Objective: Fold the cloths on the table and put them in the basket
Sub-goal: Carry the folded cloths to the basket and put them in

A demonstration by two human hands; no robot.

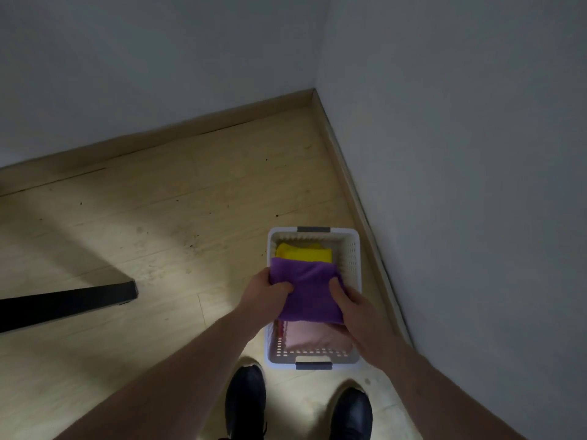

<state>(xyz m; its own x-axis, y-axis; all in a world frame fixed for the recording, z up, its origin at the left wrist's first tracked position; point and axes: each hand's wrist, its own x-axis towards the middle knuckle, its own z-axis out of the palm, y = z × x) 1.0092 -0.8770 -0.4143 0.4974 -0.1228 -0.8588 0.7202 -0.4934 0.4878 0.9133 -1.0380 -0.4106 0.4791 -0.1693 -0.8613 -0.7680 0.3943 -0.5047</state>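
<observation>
In the head view, a folded purple cloth (309, 292) sits in the lower centre of the frame, held between both hands directly over a white perforated basket (351, 258) that stands on the wooden floor (178, 198) near the corner of two grey walls (460, 138). The left hand (265, 289) grips the cloth's left edge, thumb curled over the top of the fabric and fingers tucked beneath; the right hand (355, 308) grips the right edge the same way, its thumb pressed onto the purple surface. The cloth spans the middle of the basket's opening. Inside the basket, a yellow cloth (303, 251) lies toward the far end, just above the purple one in the frame, and a pale pink cloth (314, 336) shows below it at the near end. Two black shoes (246, 398) stand at the bottom edge, just beneath the basket. A black table leg (68, 301) slants in from the left edge.
</observation>
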